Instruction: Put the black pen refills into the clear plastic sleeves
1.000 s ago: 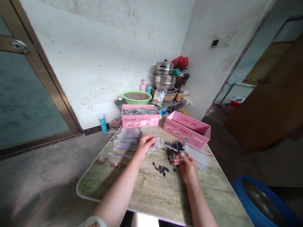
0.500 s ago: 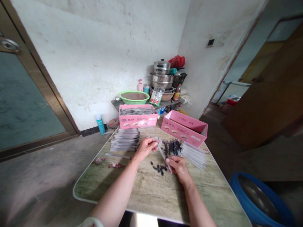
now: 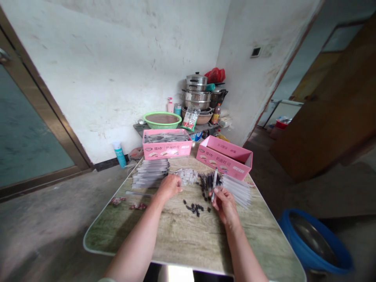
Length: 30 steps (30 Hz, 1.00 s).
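Note:
My right hand (image 3: 225, 203) pinches a pen (image 3: 214, 184) with a clear barrel and dark ends, tilted up above a row of dark pen parts (image 3: 207, 183). My left hand (image 3: 169, 187) is closed, its fingers curled beside a stack of whitish pen barrels (image 3: 151, 172); what its fingertips hold, if anything, is hidden. Just beyond it lies a pile of small white pieces (image 3: 188, 176). Several small black plugs (image 3: 194, 208) are scattered on the table between my hands. More clear pen barrels (image 3: 236, 190) lie to the right of my right hand.
A pink box (image 3: 167, 150) full of pens stands at the table's back, with a second pink box (image 3: 225, 158) to its right. Behind them are a green basin (image 3: 162, 125) and stacked pots (image 3: 196, 94). A blue tub (image 3: 317, 239) stands beyond the table's right edge.
My left hand has moved away from the pen, left toward the barrel stack. My right hand has raised the pen and turned it more upright. The view has shifted slightly.

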Each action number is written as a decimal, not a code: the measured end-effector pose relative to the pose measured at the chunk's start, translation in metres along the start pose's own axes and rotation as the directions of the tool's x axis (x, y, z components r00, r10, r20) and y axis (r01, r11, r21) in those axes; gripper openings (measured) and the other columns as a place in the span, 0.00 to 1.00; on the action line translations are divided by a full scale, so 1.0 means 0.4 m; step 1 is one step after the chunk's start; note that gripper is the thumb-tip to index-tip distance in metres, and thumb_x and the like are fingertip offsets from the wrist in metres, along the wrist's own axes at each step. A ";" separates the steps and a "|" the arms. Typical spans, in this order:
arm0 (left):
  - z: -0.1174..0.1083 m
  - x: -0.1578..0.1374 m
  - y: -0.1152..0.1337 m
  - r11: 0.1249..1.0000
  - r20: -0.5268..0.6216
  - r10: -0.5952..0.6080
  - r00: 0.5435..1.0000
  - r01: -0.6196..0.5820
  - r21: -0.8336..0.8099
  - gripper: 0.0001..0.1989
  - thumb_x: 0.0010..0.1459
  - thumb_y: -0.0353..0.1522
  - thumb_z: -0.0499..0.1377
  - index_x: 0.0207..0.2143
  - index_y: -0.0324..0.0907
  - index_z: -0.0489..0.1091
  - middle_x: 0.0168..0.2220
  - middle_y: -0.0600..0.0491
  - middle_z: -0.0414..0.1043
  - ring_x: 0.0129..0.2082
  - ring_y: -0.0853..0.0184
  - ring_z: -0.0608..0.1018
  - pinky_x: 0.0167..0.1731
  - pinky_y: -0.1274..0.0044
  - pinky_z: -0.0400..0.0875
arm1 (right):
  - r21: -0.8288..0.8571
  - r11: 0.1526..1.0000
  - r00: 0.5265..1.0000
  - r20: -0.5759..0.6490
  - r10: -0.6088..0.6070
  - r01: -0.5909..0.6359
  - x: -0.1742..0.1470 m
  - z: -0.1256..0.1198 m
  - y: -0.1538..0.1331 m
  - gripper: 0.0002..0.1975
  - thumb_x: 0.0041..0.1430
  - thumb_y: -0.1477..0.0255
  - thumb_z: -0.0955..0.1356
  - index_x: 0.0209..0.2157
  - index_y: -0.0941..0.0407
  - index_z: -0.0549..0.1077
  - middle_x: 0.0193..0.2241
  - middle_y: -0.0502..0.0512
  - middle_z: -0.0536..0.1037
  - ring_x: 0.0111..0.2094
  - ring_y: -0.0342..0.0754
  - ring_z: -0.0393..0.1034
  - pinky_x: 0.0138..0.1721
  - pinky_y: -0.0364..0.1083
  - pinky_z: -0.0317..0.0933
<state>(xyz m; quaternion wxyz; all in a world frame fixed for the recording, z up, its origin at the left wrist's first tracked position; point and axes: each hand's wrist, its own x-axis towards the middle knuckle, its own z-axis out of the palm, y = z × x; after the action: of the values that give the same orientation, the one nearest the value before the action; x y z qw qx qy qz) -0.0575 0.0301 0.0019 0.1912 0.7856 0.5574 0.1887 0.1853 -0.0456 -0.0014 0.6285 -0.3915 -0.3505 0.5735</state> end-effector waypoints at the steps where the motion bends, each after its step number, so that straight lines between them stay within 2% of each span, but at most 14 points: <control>1: 0.001 -0.001 0.004 0.999 0.019 0.028 0.999 -0.028 0.016 0.03 0.46 0.29 0.66 0.28 0.41 0.78 0.28 0.51 0.78 0.30 0.65 0.78 0.30 0.78 0.64 | 0.023 1.000 1.000 -0.010 0.003 -0.003 0.002 -0.001 0.001 0.13 0.48 0.65 0.76 0.32 0.57 0.74 0.20 0.51 0.77 0.13 0.36 0.59 0.12 0.35 0.46; 5: 0.005 -0.005 0.024 0.987 0.059 0.152 0.987 -0.154 0.043 0.02 0.48 0.27 0.64 0.26 0.41 0.77 0.28 0.51 0.77 0.31 0.64 0.77 0.31 0.77 0.63 | 0.088 0.996 1.000 -0.028 0.003 0.000 0.010 -0.010 0.005 0.20 0.45 0.68 0.78 0.40 0.56 0.75 0.24 0.52 0.79 0.15 0.38 0.63 0.12 0.35 0.49; 9: 0.009 -0.014 0.044 0.971 0.069 0.226 0.972 -0.230 0.062 0.03 0.50 0.26 0.62 0.27 0.40 0.76 0.29 0.50 0.76 0.31 0.63 0.76 0.32 0.76 0.63 | 0.094 0.996 0.999 -0.037 0.009 -0.006 0.013 -0.016 0.007 0.19 0.44 0.71 0.78 0.40 0.58 0.76 0.24 0.52 0.79 0.14 0.36 0.62 0.11 0.34 0.49; 12: 0.015 -0.021 0.059 0.958 0.045 0.280 0.959 -0.282 0.053 0.05 0.50 0.23 0.60 0.28 0.40 0.76 0.29 0.48 0.76 0.32 0.62 0.75 0.33 0.75 0.63 | 0.078 0.997 1.000 -0.021 -0.009 0.011 0.014 -0.015 0.008 0.15 0.44 0.72 0.78 0.35 0.59 0.77 0.23 0.53 0.79 0.15 0.36 0.62 0.12 0.34 0.50; 14: 0.023 -0.020 0.068 0.955 0.003 0.298 0.955 -0.298 -0.015 0.07 0.50 0.23 0.59 0.29 0.39 0.76 0.29 0.48 0.75 0.31 0.62 0.75 0.34 0.74 0.64 | 0.060 0.997 0.999 -0.014 -0.038 0.038 0.014 -0.013 0.009 0.11 0.44 0.71 0.78 0.31 0.59 0.77 0.24 0.54 0.80 0.16 0.38 0.66 0.12 0.34 0.52; 17: 0.037 -0.009 0.076 0.924 -0.098 0.251 0.963 -0.269 -0.270 0.09 0.52 0.25 0.59 0.34 0.40 0.77 0.31 0.49 0.76 0.30 0.64 0.76 0.34 0.75 0.67 | 0.021 0.998 0.998 -0.025 -0.061 0.062 0.013 -0.009 0.012 0.10 0.47 0.69 0.77 0.29 0.59 0.76 0.25 0.56 0.81 0.19 0.42 0.71 0.15 0.37 0.59; 20: 0.052 0.006 0.082 0.785 -0.107 0.129 0.986 -0.167 -0.596 0.11 0.56 0.30 0.58 0.40 0.38 0.77 0.29 0.50 0.75 0.24 0.68 0.75 0.30 0.76 0.68 | -0.008 0.998 0.998 -0.035 -0.059 0.059 0.011 -0.009 0.016 0.11 0.49 0.66 0.76 0.29 0.59 0.77 0.23 0.58 0.81 0.21 0.45 0.73 0.20 0.40 0.66; 23: 0.062 0.014 0.086 0.542 -0.049 0.051 0.997 -0.069 -0.838 0.14 0.55 0.37 0.62 0.38 0.35 0.77 0.26 0.51 0.74 0.24 0.68 0.75 0.30 0.76 0.71 | -0.010 0.999 0.998 -0.046 -0.053 0.053 0.009 -0.011 0.020 0.12 0.47 0.66 0.77 0.30 0.59 0.77 0.22 0.56 0.80 0.20 0.46 0.73 0.19 0.41 0.66; 26: 0.063 0.012 0.088 0.323 -0.002 0.000 1.000 -0.001 -0.946 0.19 0.48 0.41 0.68 0.36 0.35 0.76 0.29 0.50 0.75 0.27 0.68 0.77 0.33 0.75 0.73 | 0.006 0.999 0.997 -0.055 -0.050 0.051 0.009 -0.011 0.019 0.13 0.45 0.67 0.77 0.32 0.59 0.77 0.21 0.55 0.80 0.19 0.46 0.73 0.19 0.42 0.66; 28: 0.060 0.009 0.090 0.254 0.023 -0.020 1.000 0.027 -0.967 0.21 0.45 0.41 0.70 0.35 0.35 0.76 0.29 0.50 0.75 0.28 0.68 0.77 0.34 0.75 0.74 | 0.011 0.999 0.996 -0.068 -0.050 0.051 0.010 -0.009 0.016 0.14 0.45 0.67 0.78 0.33 0.59 0.78 0.22 0.55 0.80 0.20 0.48 0.75 0.21 0.43 0.68; 30: 0.057 0.006 0.093 0.228 0.038 -0.023 0.999 0.042 -0.973 0.21 0.43 0.41 0.71 0.34 0.35 0.76 0.29 0.51 0.74 0.28 0.68 0.77 0.35 0.75 0.74 | 0.005 0.998 0.996 -0.073 -0.055 0.055 0.010 -0.007 0.014 0.14 0.45 0.66 0.77 0.33 0.59 0.78 0.23 0.57 0.81 0.22 0.49 0.76 0.23 0.44 0.70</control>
<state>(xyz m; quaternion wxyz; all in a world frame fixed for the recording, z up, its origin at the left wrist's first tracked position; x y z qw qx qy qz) -0.0153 0.0189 0.0015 0.6457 0.4869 0.3344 0.4840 0.1857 -0.0418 -0.0075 0.6577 -0.4003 -0.3360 0.5424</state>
